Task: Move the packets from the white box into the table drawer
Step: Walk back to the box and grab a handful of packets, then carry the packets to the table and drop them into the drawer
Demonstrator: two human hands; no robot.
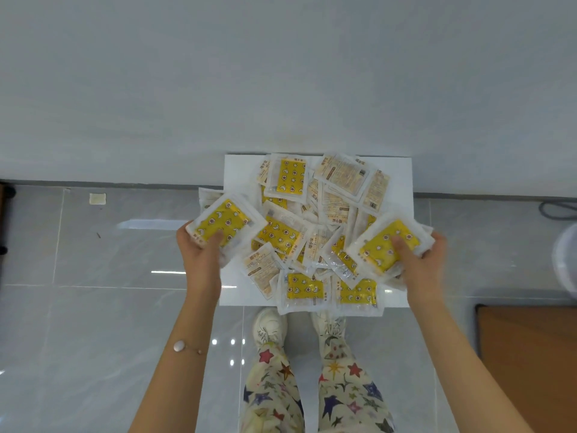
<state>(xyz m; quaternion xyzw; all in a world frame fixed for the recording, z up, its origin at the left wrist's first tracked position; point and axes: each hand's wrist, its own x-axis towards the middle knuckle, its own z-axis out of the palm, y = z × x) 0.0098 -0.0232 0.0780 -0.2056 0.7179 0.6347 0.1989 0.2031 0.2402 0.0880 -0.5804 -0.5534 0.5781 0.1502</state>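
A white box (237, 173) lies on the floor against the wall, heaped with several clear packets (288, 235) that have yellow star-and-moon inserts. My left hand (199, 254) grips a small stack of packets (223, 223) at the box's left edge, thumb on top. My right hand (421, 260) grips another stack of packets (388, 245) at the box's right side, thumb pressed on the yellow face. Both stacks are held slightly above the heap. No drawer is in view.
Grey glossy floor tiles (93, 307) meet a pale wall (281, 73). My feet in white shoes (270, 326) stand just before the box. A brown wooden surface (527, 354) sits at the lower right, a white round object (566, 260) at the right edge.
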